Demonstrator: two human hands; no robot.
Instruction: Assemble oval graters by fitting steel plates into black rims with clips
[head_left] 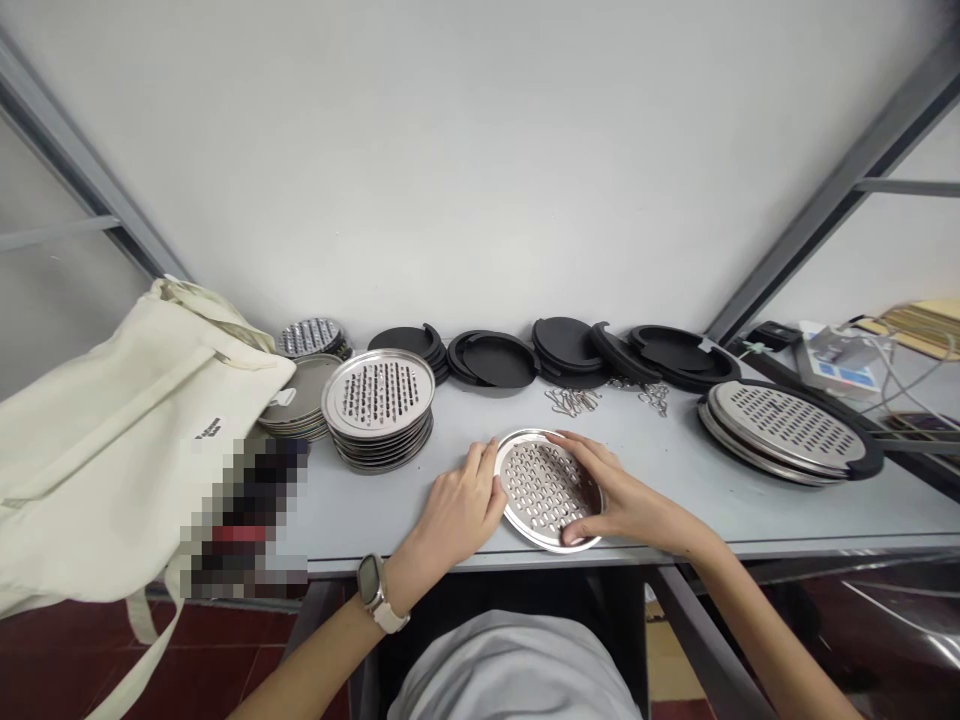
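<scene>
A round metal grater plate (541, 492) lies at the front edge of the table, its perforated face up and a smooth rim around it. My left hand (463, 502) grips its left rim with fingers closed together. My right hand (616, 500) holds the right side, fingers along the far rim and thumb on the near part. Left of it stands a stack of similar grater plates (379, 410). More plates (787, 430) lie at the right, the top one in a black curved holder. Small metal hooks (572, 400) lie in a heap behind the plate.
Along the wall sit black round holders (499, 360) in several piles. Flat metal discs (304, 395) are at the left, beside a cream cloth bag (112, 430) hanging over the table edge. A white device with cables (840, 360) stands far right. Grey frame posts (817, 205) flank the table.
</scene>
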